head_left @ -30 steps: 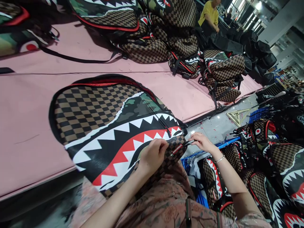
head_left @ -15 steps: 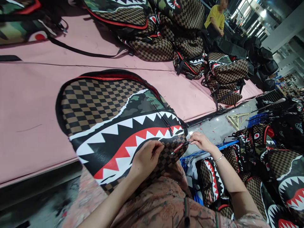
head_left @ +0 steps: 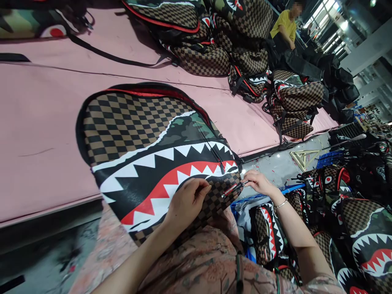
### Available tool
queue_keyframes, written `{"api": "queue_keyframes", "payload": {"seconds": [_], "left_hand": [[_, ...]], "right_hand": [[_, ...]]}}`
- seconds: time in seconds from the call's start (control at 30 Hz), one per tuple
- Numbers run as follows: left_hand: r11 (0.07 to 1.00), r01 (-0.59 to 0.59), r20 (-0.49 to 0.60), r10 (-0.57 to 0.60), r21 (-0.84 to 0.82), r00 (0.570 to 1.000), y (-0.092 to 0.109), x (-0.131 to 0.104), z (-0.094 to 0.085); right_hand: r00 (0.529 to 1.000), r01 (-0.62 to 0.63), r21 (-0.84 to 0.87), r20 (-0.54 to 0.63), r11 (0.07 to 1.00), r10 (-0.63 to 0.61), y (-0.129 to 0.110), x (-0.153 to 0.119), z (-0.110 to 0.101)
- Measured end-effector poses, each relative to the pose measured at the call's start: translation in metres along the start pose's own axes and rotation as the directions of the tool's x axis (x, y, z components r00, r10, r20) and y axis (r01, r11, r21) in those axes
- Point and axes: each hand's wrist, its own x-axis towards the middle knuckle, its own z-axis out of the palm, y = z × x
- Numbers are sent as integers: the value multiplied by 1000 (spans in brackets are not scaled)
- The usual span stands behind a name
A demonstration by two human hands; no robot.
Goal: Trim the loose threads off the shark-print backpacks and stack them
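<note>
A backpack with a brown-and-black check, a camouflage patch and a red-and-white shark mouth leans at the front edge of the pink table. Its top zip is undone along the red-lined rim. My left hand rests against the lower front, thumb and fingertips pinched together; whatever lies between them is too small to make out. At the bag's lower right corner, my right hand pinches a thin dark piece, its kind unclear. It reaches toward a small red-and-white tag. A black zip pull hangs above.
Similar backpacks are heaped along the far side of the pink table, with a black strap trailing. More bags are piled at lower right beside a blue rail. A person in yellow stands far back.
The view has shifted slightly, so the table's bags sit a little further right. Both hands keep nearly the same places on the backpack, and the dark piece now lies nearer the tag.
</note>
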Motion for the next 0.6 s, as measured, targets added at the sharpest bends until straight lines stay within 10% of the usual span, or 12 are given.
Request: {"api": "queue_keyframes", "payload": {"seconds": [0.37,0.6], "left_hand": [[1000,13,4,-13,-18,1000,-1,3,-1],[992,93,158,-106,90,982,-31,7,9]], "right_hand": [[997,20,-55,77,998,-16,-18,14,4],[981,-186,83,79,979,179,-47,21,-7]]}}
